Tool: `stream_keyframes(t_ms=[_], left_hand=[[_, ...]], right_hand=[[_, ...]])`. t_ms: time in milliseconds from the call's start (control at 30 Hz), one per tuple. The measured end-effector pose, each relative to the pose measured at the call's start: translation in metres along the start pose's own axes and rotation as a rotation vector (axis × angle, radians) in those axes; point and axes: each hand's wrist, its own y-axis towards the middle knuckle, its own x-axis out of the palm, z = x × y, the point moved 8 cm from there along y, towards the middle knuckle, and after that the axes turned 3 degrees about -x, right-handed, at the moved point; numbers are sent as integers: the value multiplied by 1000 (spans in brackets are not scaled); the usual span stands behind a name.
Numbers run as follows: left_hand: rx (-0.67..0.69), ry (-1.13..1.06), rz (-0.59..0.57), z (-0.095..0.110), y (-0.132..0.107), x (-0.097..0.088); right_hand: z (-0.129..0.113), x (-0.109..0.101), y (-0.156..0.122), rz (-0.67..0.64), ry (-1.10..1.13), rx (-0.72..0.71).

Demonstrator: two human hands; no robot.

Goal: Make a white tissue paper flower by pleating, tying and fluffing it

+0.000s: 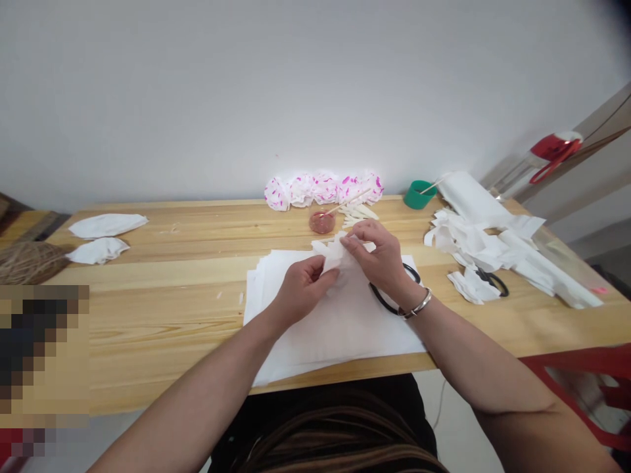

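Both hands meet over a stack of white paper sheets (340, 328) on the wooden table (162, 309). My left hand (302, 288) is closed, pinching the lower side of a small folded piece of white paper (334, 253). My right hand (379, 257), with a silver bracelet on its wrist, grips the same piece from the upper right with its fingers pressed together. Black scissors (394, 299) lie partly hidden under my right wrist.
At the back stand pink-spotted white paper flowers (323, 188), a small pink dish with a stick (322, 221), cut paper strips (359, 212) and a green cup (419, 195). White scraps and another pair of scissors (493, 281) lie right. Twine ball (29, 261) and paper pieces (106, 225) lie left.
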Motion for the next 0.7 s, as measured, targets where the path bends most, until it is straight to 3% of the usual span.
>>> stream_keyframes(t_ms=[100, 167, 433, 533, 700], left_hand=[[-1, 86, -116, -2, -1, 8], [-8, 105, -127, -3, -1, 8], [-63, -219, 37, -7, 4, -6], [-81, -360, 86, -10, 7, -11], [-76, -473, 134, -10, 11, -17]], right_hand=[[15, -2, 1, 36, 7, 97], [24, -1, 1, 30, 43, 173], [30, 4, -4, -51, 166, 424], [27, 6, -5, -116, 73, 429], [19, 8, -3, -164, -71, 303]])
